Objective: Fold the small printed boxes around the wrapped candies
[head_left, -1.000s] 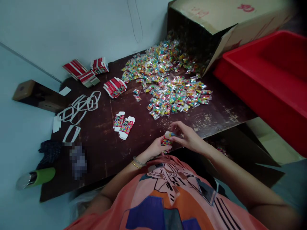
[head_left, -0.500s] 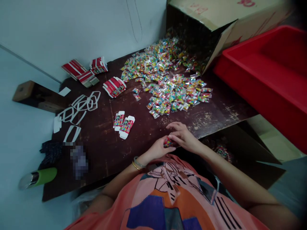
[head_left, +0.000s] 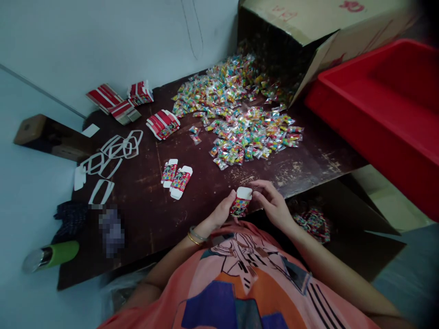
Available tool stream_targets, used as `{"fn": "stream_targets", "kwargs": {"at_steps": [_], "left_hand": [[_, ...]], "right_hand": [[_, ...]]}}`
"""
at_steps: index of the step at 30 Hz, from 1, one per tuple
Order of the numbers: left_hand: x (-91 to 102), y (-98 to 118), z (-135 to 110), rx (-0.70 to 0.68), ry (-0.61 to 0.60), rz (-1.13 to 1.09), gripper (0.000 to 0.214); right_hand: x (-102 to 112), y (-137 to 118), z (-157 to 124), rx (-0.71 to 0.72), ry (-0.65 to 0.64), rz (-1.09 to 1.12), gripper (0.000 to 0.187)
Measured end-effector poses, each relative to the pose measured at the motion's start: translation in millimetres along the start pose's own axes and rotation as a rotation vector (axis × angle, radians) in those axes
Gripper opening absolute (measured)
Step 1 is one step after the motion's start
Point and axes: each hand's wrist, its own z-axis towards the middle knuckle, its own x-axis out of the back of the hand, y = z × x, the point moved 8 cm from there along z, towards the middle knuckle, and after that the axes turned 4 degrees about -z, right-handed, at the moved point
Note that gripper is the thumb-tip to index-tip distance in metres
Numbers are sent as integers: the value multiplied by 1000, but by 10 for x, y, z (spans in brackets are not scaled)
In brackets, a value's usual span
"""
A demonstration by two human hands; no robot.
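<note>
My left hand (head_left: 219, 214) and my right hand (head_left: 270, 203) hold one small red printed carton (head_left: 240, 204) between them at the near edge of the dark wooden table (head_left: 144, 214). The carton's white end flap stands open at the top. Fingers of both hands are closed on its sides. Two flat cartons of the same print (head_left: 177, 176) lie on the table to the left. A wide heap of small clear candy packets (head_left: 240, 114) spreads across the far half of the table.
A tipped cardboard box (head_left: 308, 27) spills the packets at the back. A red plastic bin (head_left: 384, 105) stands at the right. Stacks of flat red cartons (head_left: 130, 103) and white card offcuts (head_left: 109, 160) lie at the left. A green bottle (head_left: 51, 256) rests at the table's left corner.
The carton was pressed low between both hands half a second ago; now it is raised upright with its white flap open. The right hand has drawn slightly right.
</note>
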Motion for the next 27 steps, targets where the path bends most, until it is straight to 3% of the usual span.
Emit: {"fn": "stream_targets", "kwargs": {"at_steps": [3,5,8,12,18,23,25,27], "left_hand": [[22,29,12,-22,11,44,57],[6,80,1,-64,-14,148,43],[7,122,-6,-102,-2,246,34],[81,85,29,-41,69,144,40],[43,147,-56,-79,-103,29,44],[-69,-90,-124,77,-110,-86,47],[-115,-80,-94,55,-159,-6,46],[91,86,-43,-60,-92,234,42]], "right_hand": [[-209,252,-33,-297,-180,384,33],[-297,275,-41,-352,-254,464,35],[-270,100,23,-179,-273,258,24],[-188,-220,100,95,-259,-10,24],[-135,-182,176,85,-220,-34,22],[-267,-147,58,185,-200,-85,27],[-198,-65,49,115,-192,-64,25],[81,56,57,7,-150,-67,29]]}}
